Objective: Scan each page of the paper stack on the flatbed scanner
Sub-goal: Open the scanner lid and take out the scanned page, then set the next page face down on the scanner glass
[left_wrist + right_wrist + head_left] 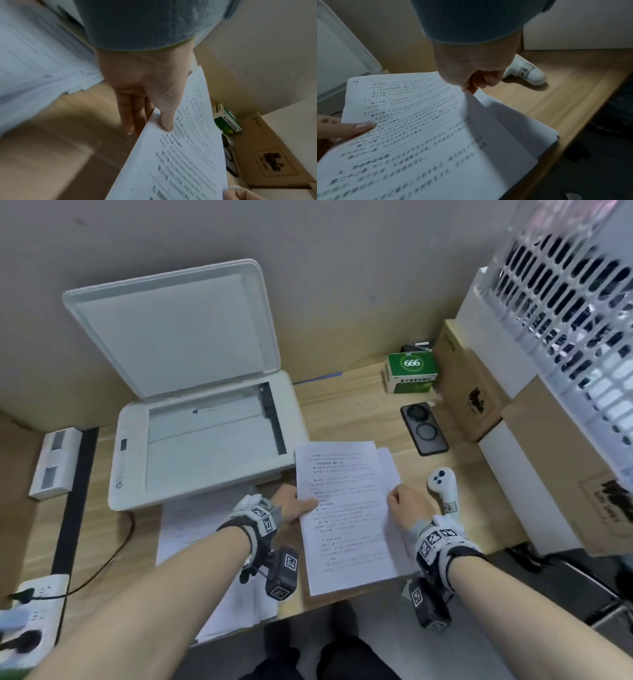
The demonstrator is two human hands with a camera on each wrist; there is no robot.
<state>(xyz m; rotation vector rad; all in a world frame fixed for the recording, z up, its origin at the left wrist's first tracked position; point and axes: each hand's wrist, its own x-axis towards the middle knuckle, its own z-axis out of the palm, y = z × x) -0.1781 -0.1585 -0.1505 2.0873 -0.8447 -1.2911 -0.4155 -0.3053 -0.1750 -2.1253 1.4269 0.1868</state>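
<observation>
Where wall (308, 268) meets desk (342, 395) — scanner (130, 460) open.

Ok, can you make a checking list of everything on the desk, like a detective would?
Surface: wooden desk, bare wood showing between items.
Job's things: scanner with lid raised, glass bare; printed page lifted off the paper stack; another paper pile in front of the scanner.
Clutter: green box, phone, white controller, cardboard boxes.
Hands: left hand pinches the page's left edge; right hand pinches its right edge.
Cables: black cable running to a power strip.
Surroundings: grey wall, white slotted crate on the right.
</observation>
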